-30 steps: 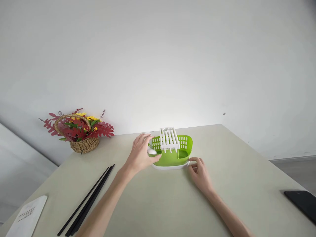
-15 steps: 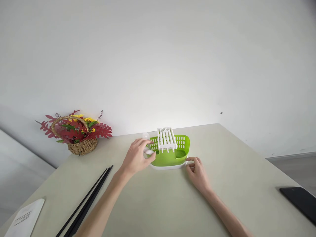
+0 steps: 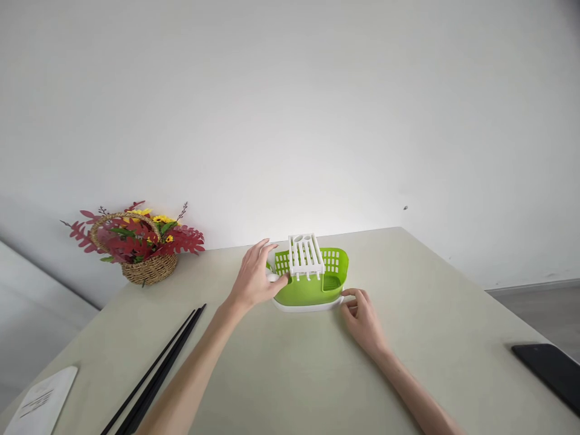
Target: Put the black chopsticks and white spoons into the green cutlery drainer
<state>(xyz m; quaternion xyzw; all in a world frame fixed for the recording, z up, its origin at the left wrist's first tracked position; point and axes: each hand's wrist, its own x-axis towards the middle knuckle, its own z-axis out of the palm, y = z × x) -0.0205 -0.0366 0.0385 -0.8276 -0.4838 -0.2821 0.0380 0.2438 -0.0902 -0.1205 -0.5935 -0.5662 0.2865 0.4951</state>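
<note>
A green plastic utensil basket (image 3: 308,293) with lattice walls stands upright on a white base tray (image 3: 310,308). A slotted white holder (image 3: 307,254) with small hooks sits across its middle. Around the basket's left end is my left hand (image 3: 254,278), thumb and fingers spread apart, the thumb close to the front rim. Partly hidden behind that hand is a small white object (image 3: 272,277) whose kind I cannot make out. My right hand (image 3: 364,320) rests on the table with curled fingers, their tips at the right end of the basket and tray.
Left of the arms lie black chopsticks (image 3: 158,368), and beyond them a white card or packet (image 3: 43,402) with printed lines. A wicker basket (image 3: 149,269) of red and yellow flowers stands by the wall. A black phone (image 3: 548,368) lies near the right edge.
The fingers of my left hand have spread and lifted. A round translucent white piece seen above them earlier is out of sight. My right hand and the green basket have stayed in place.
</note>
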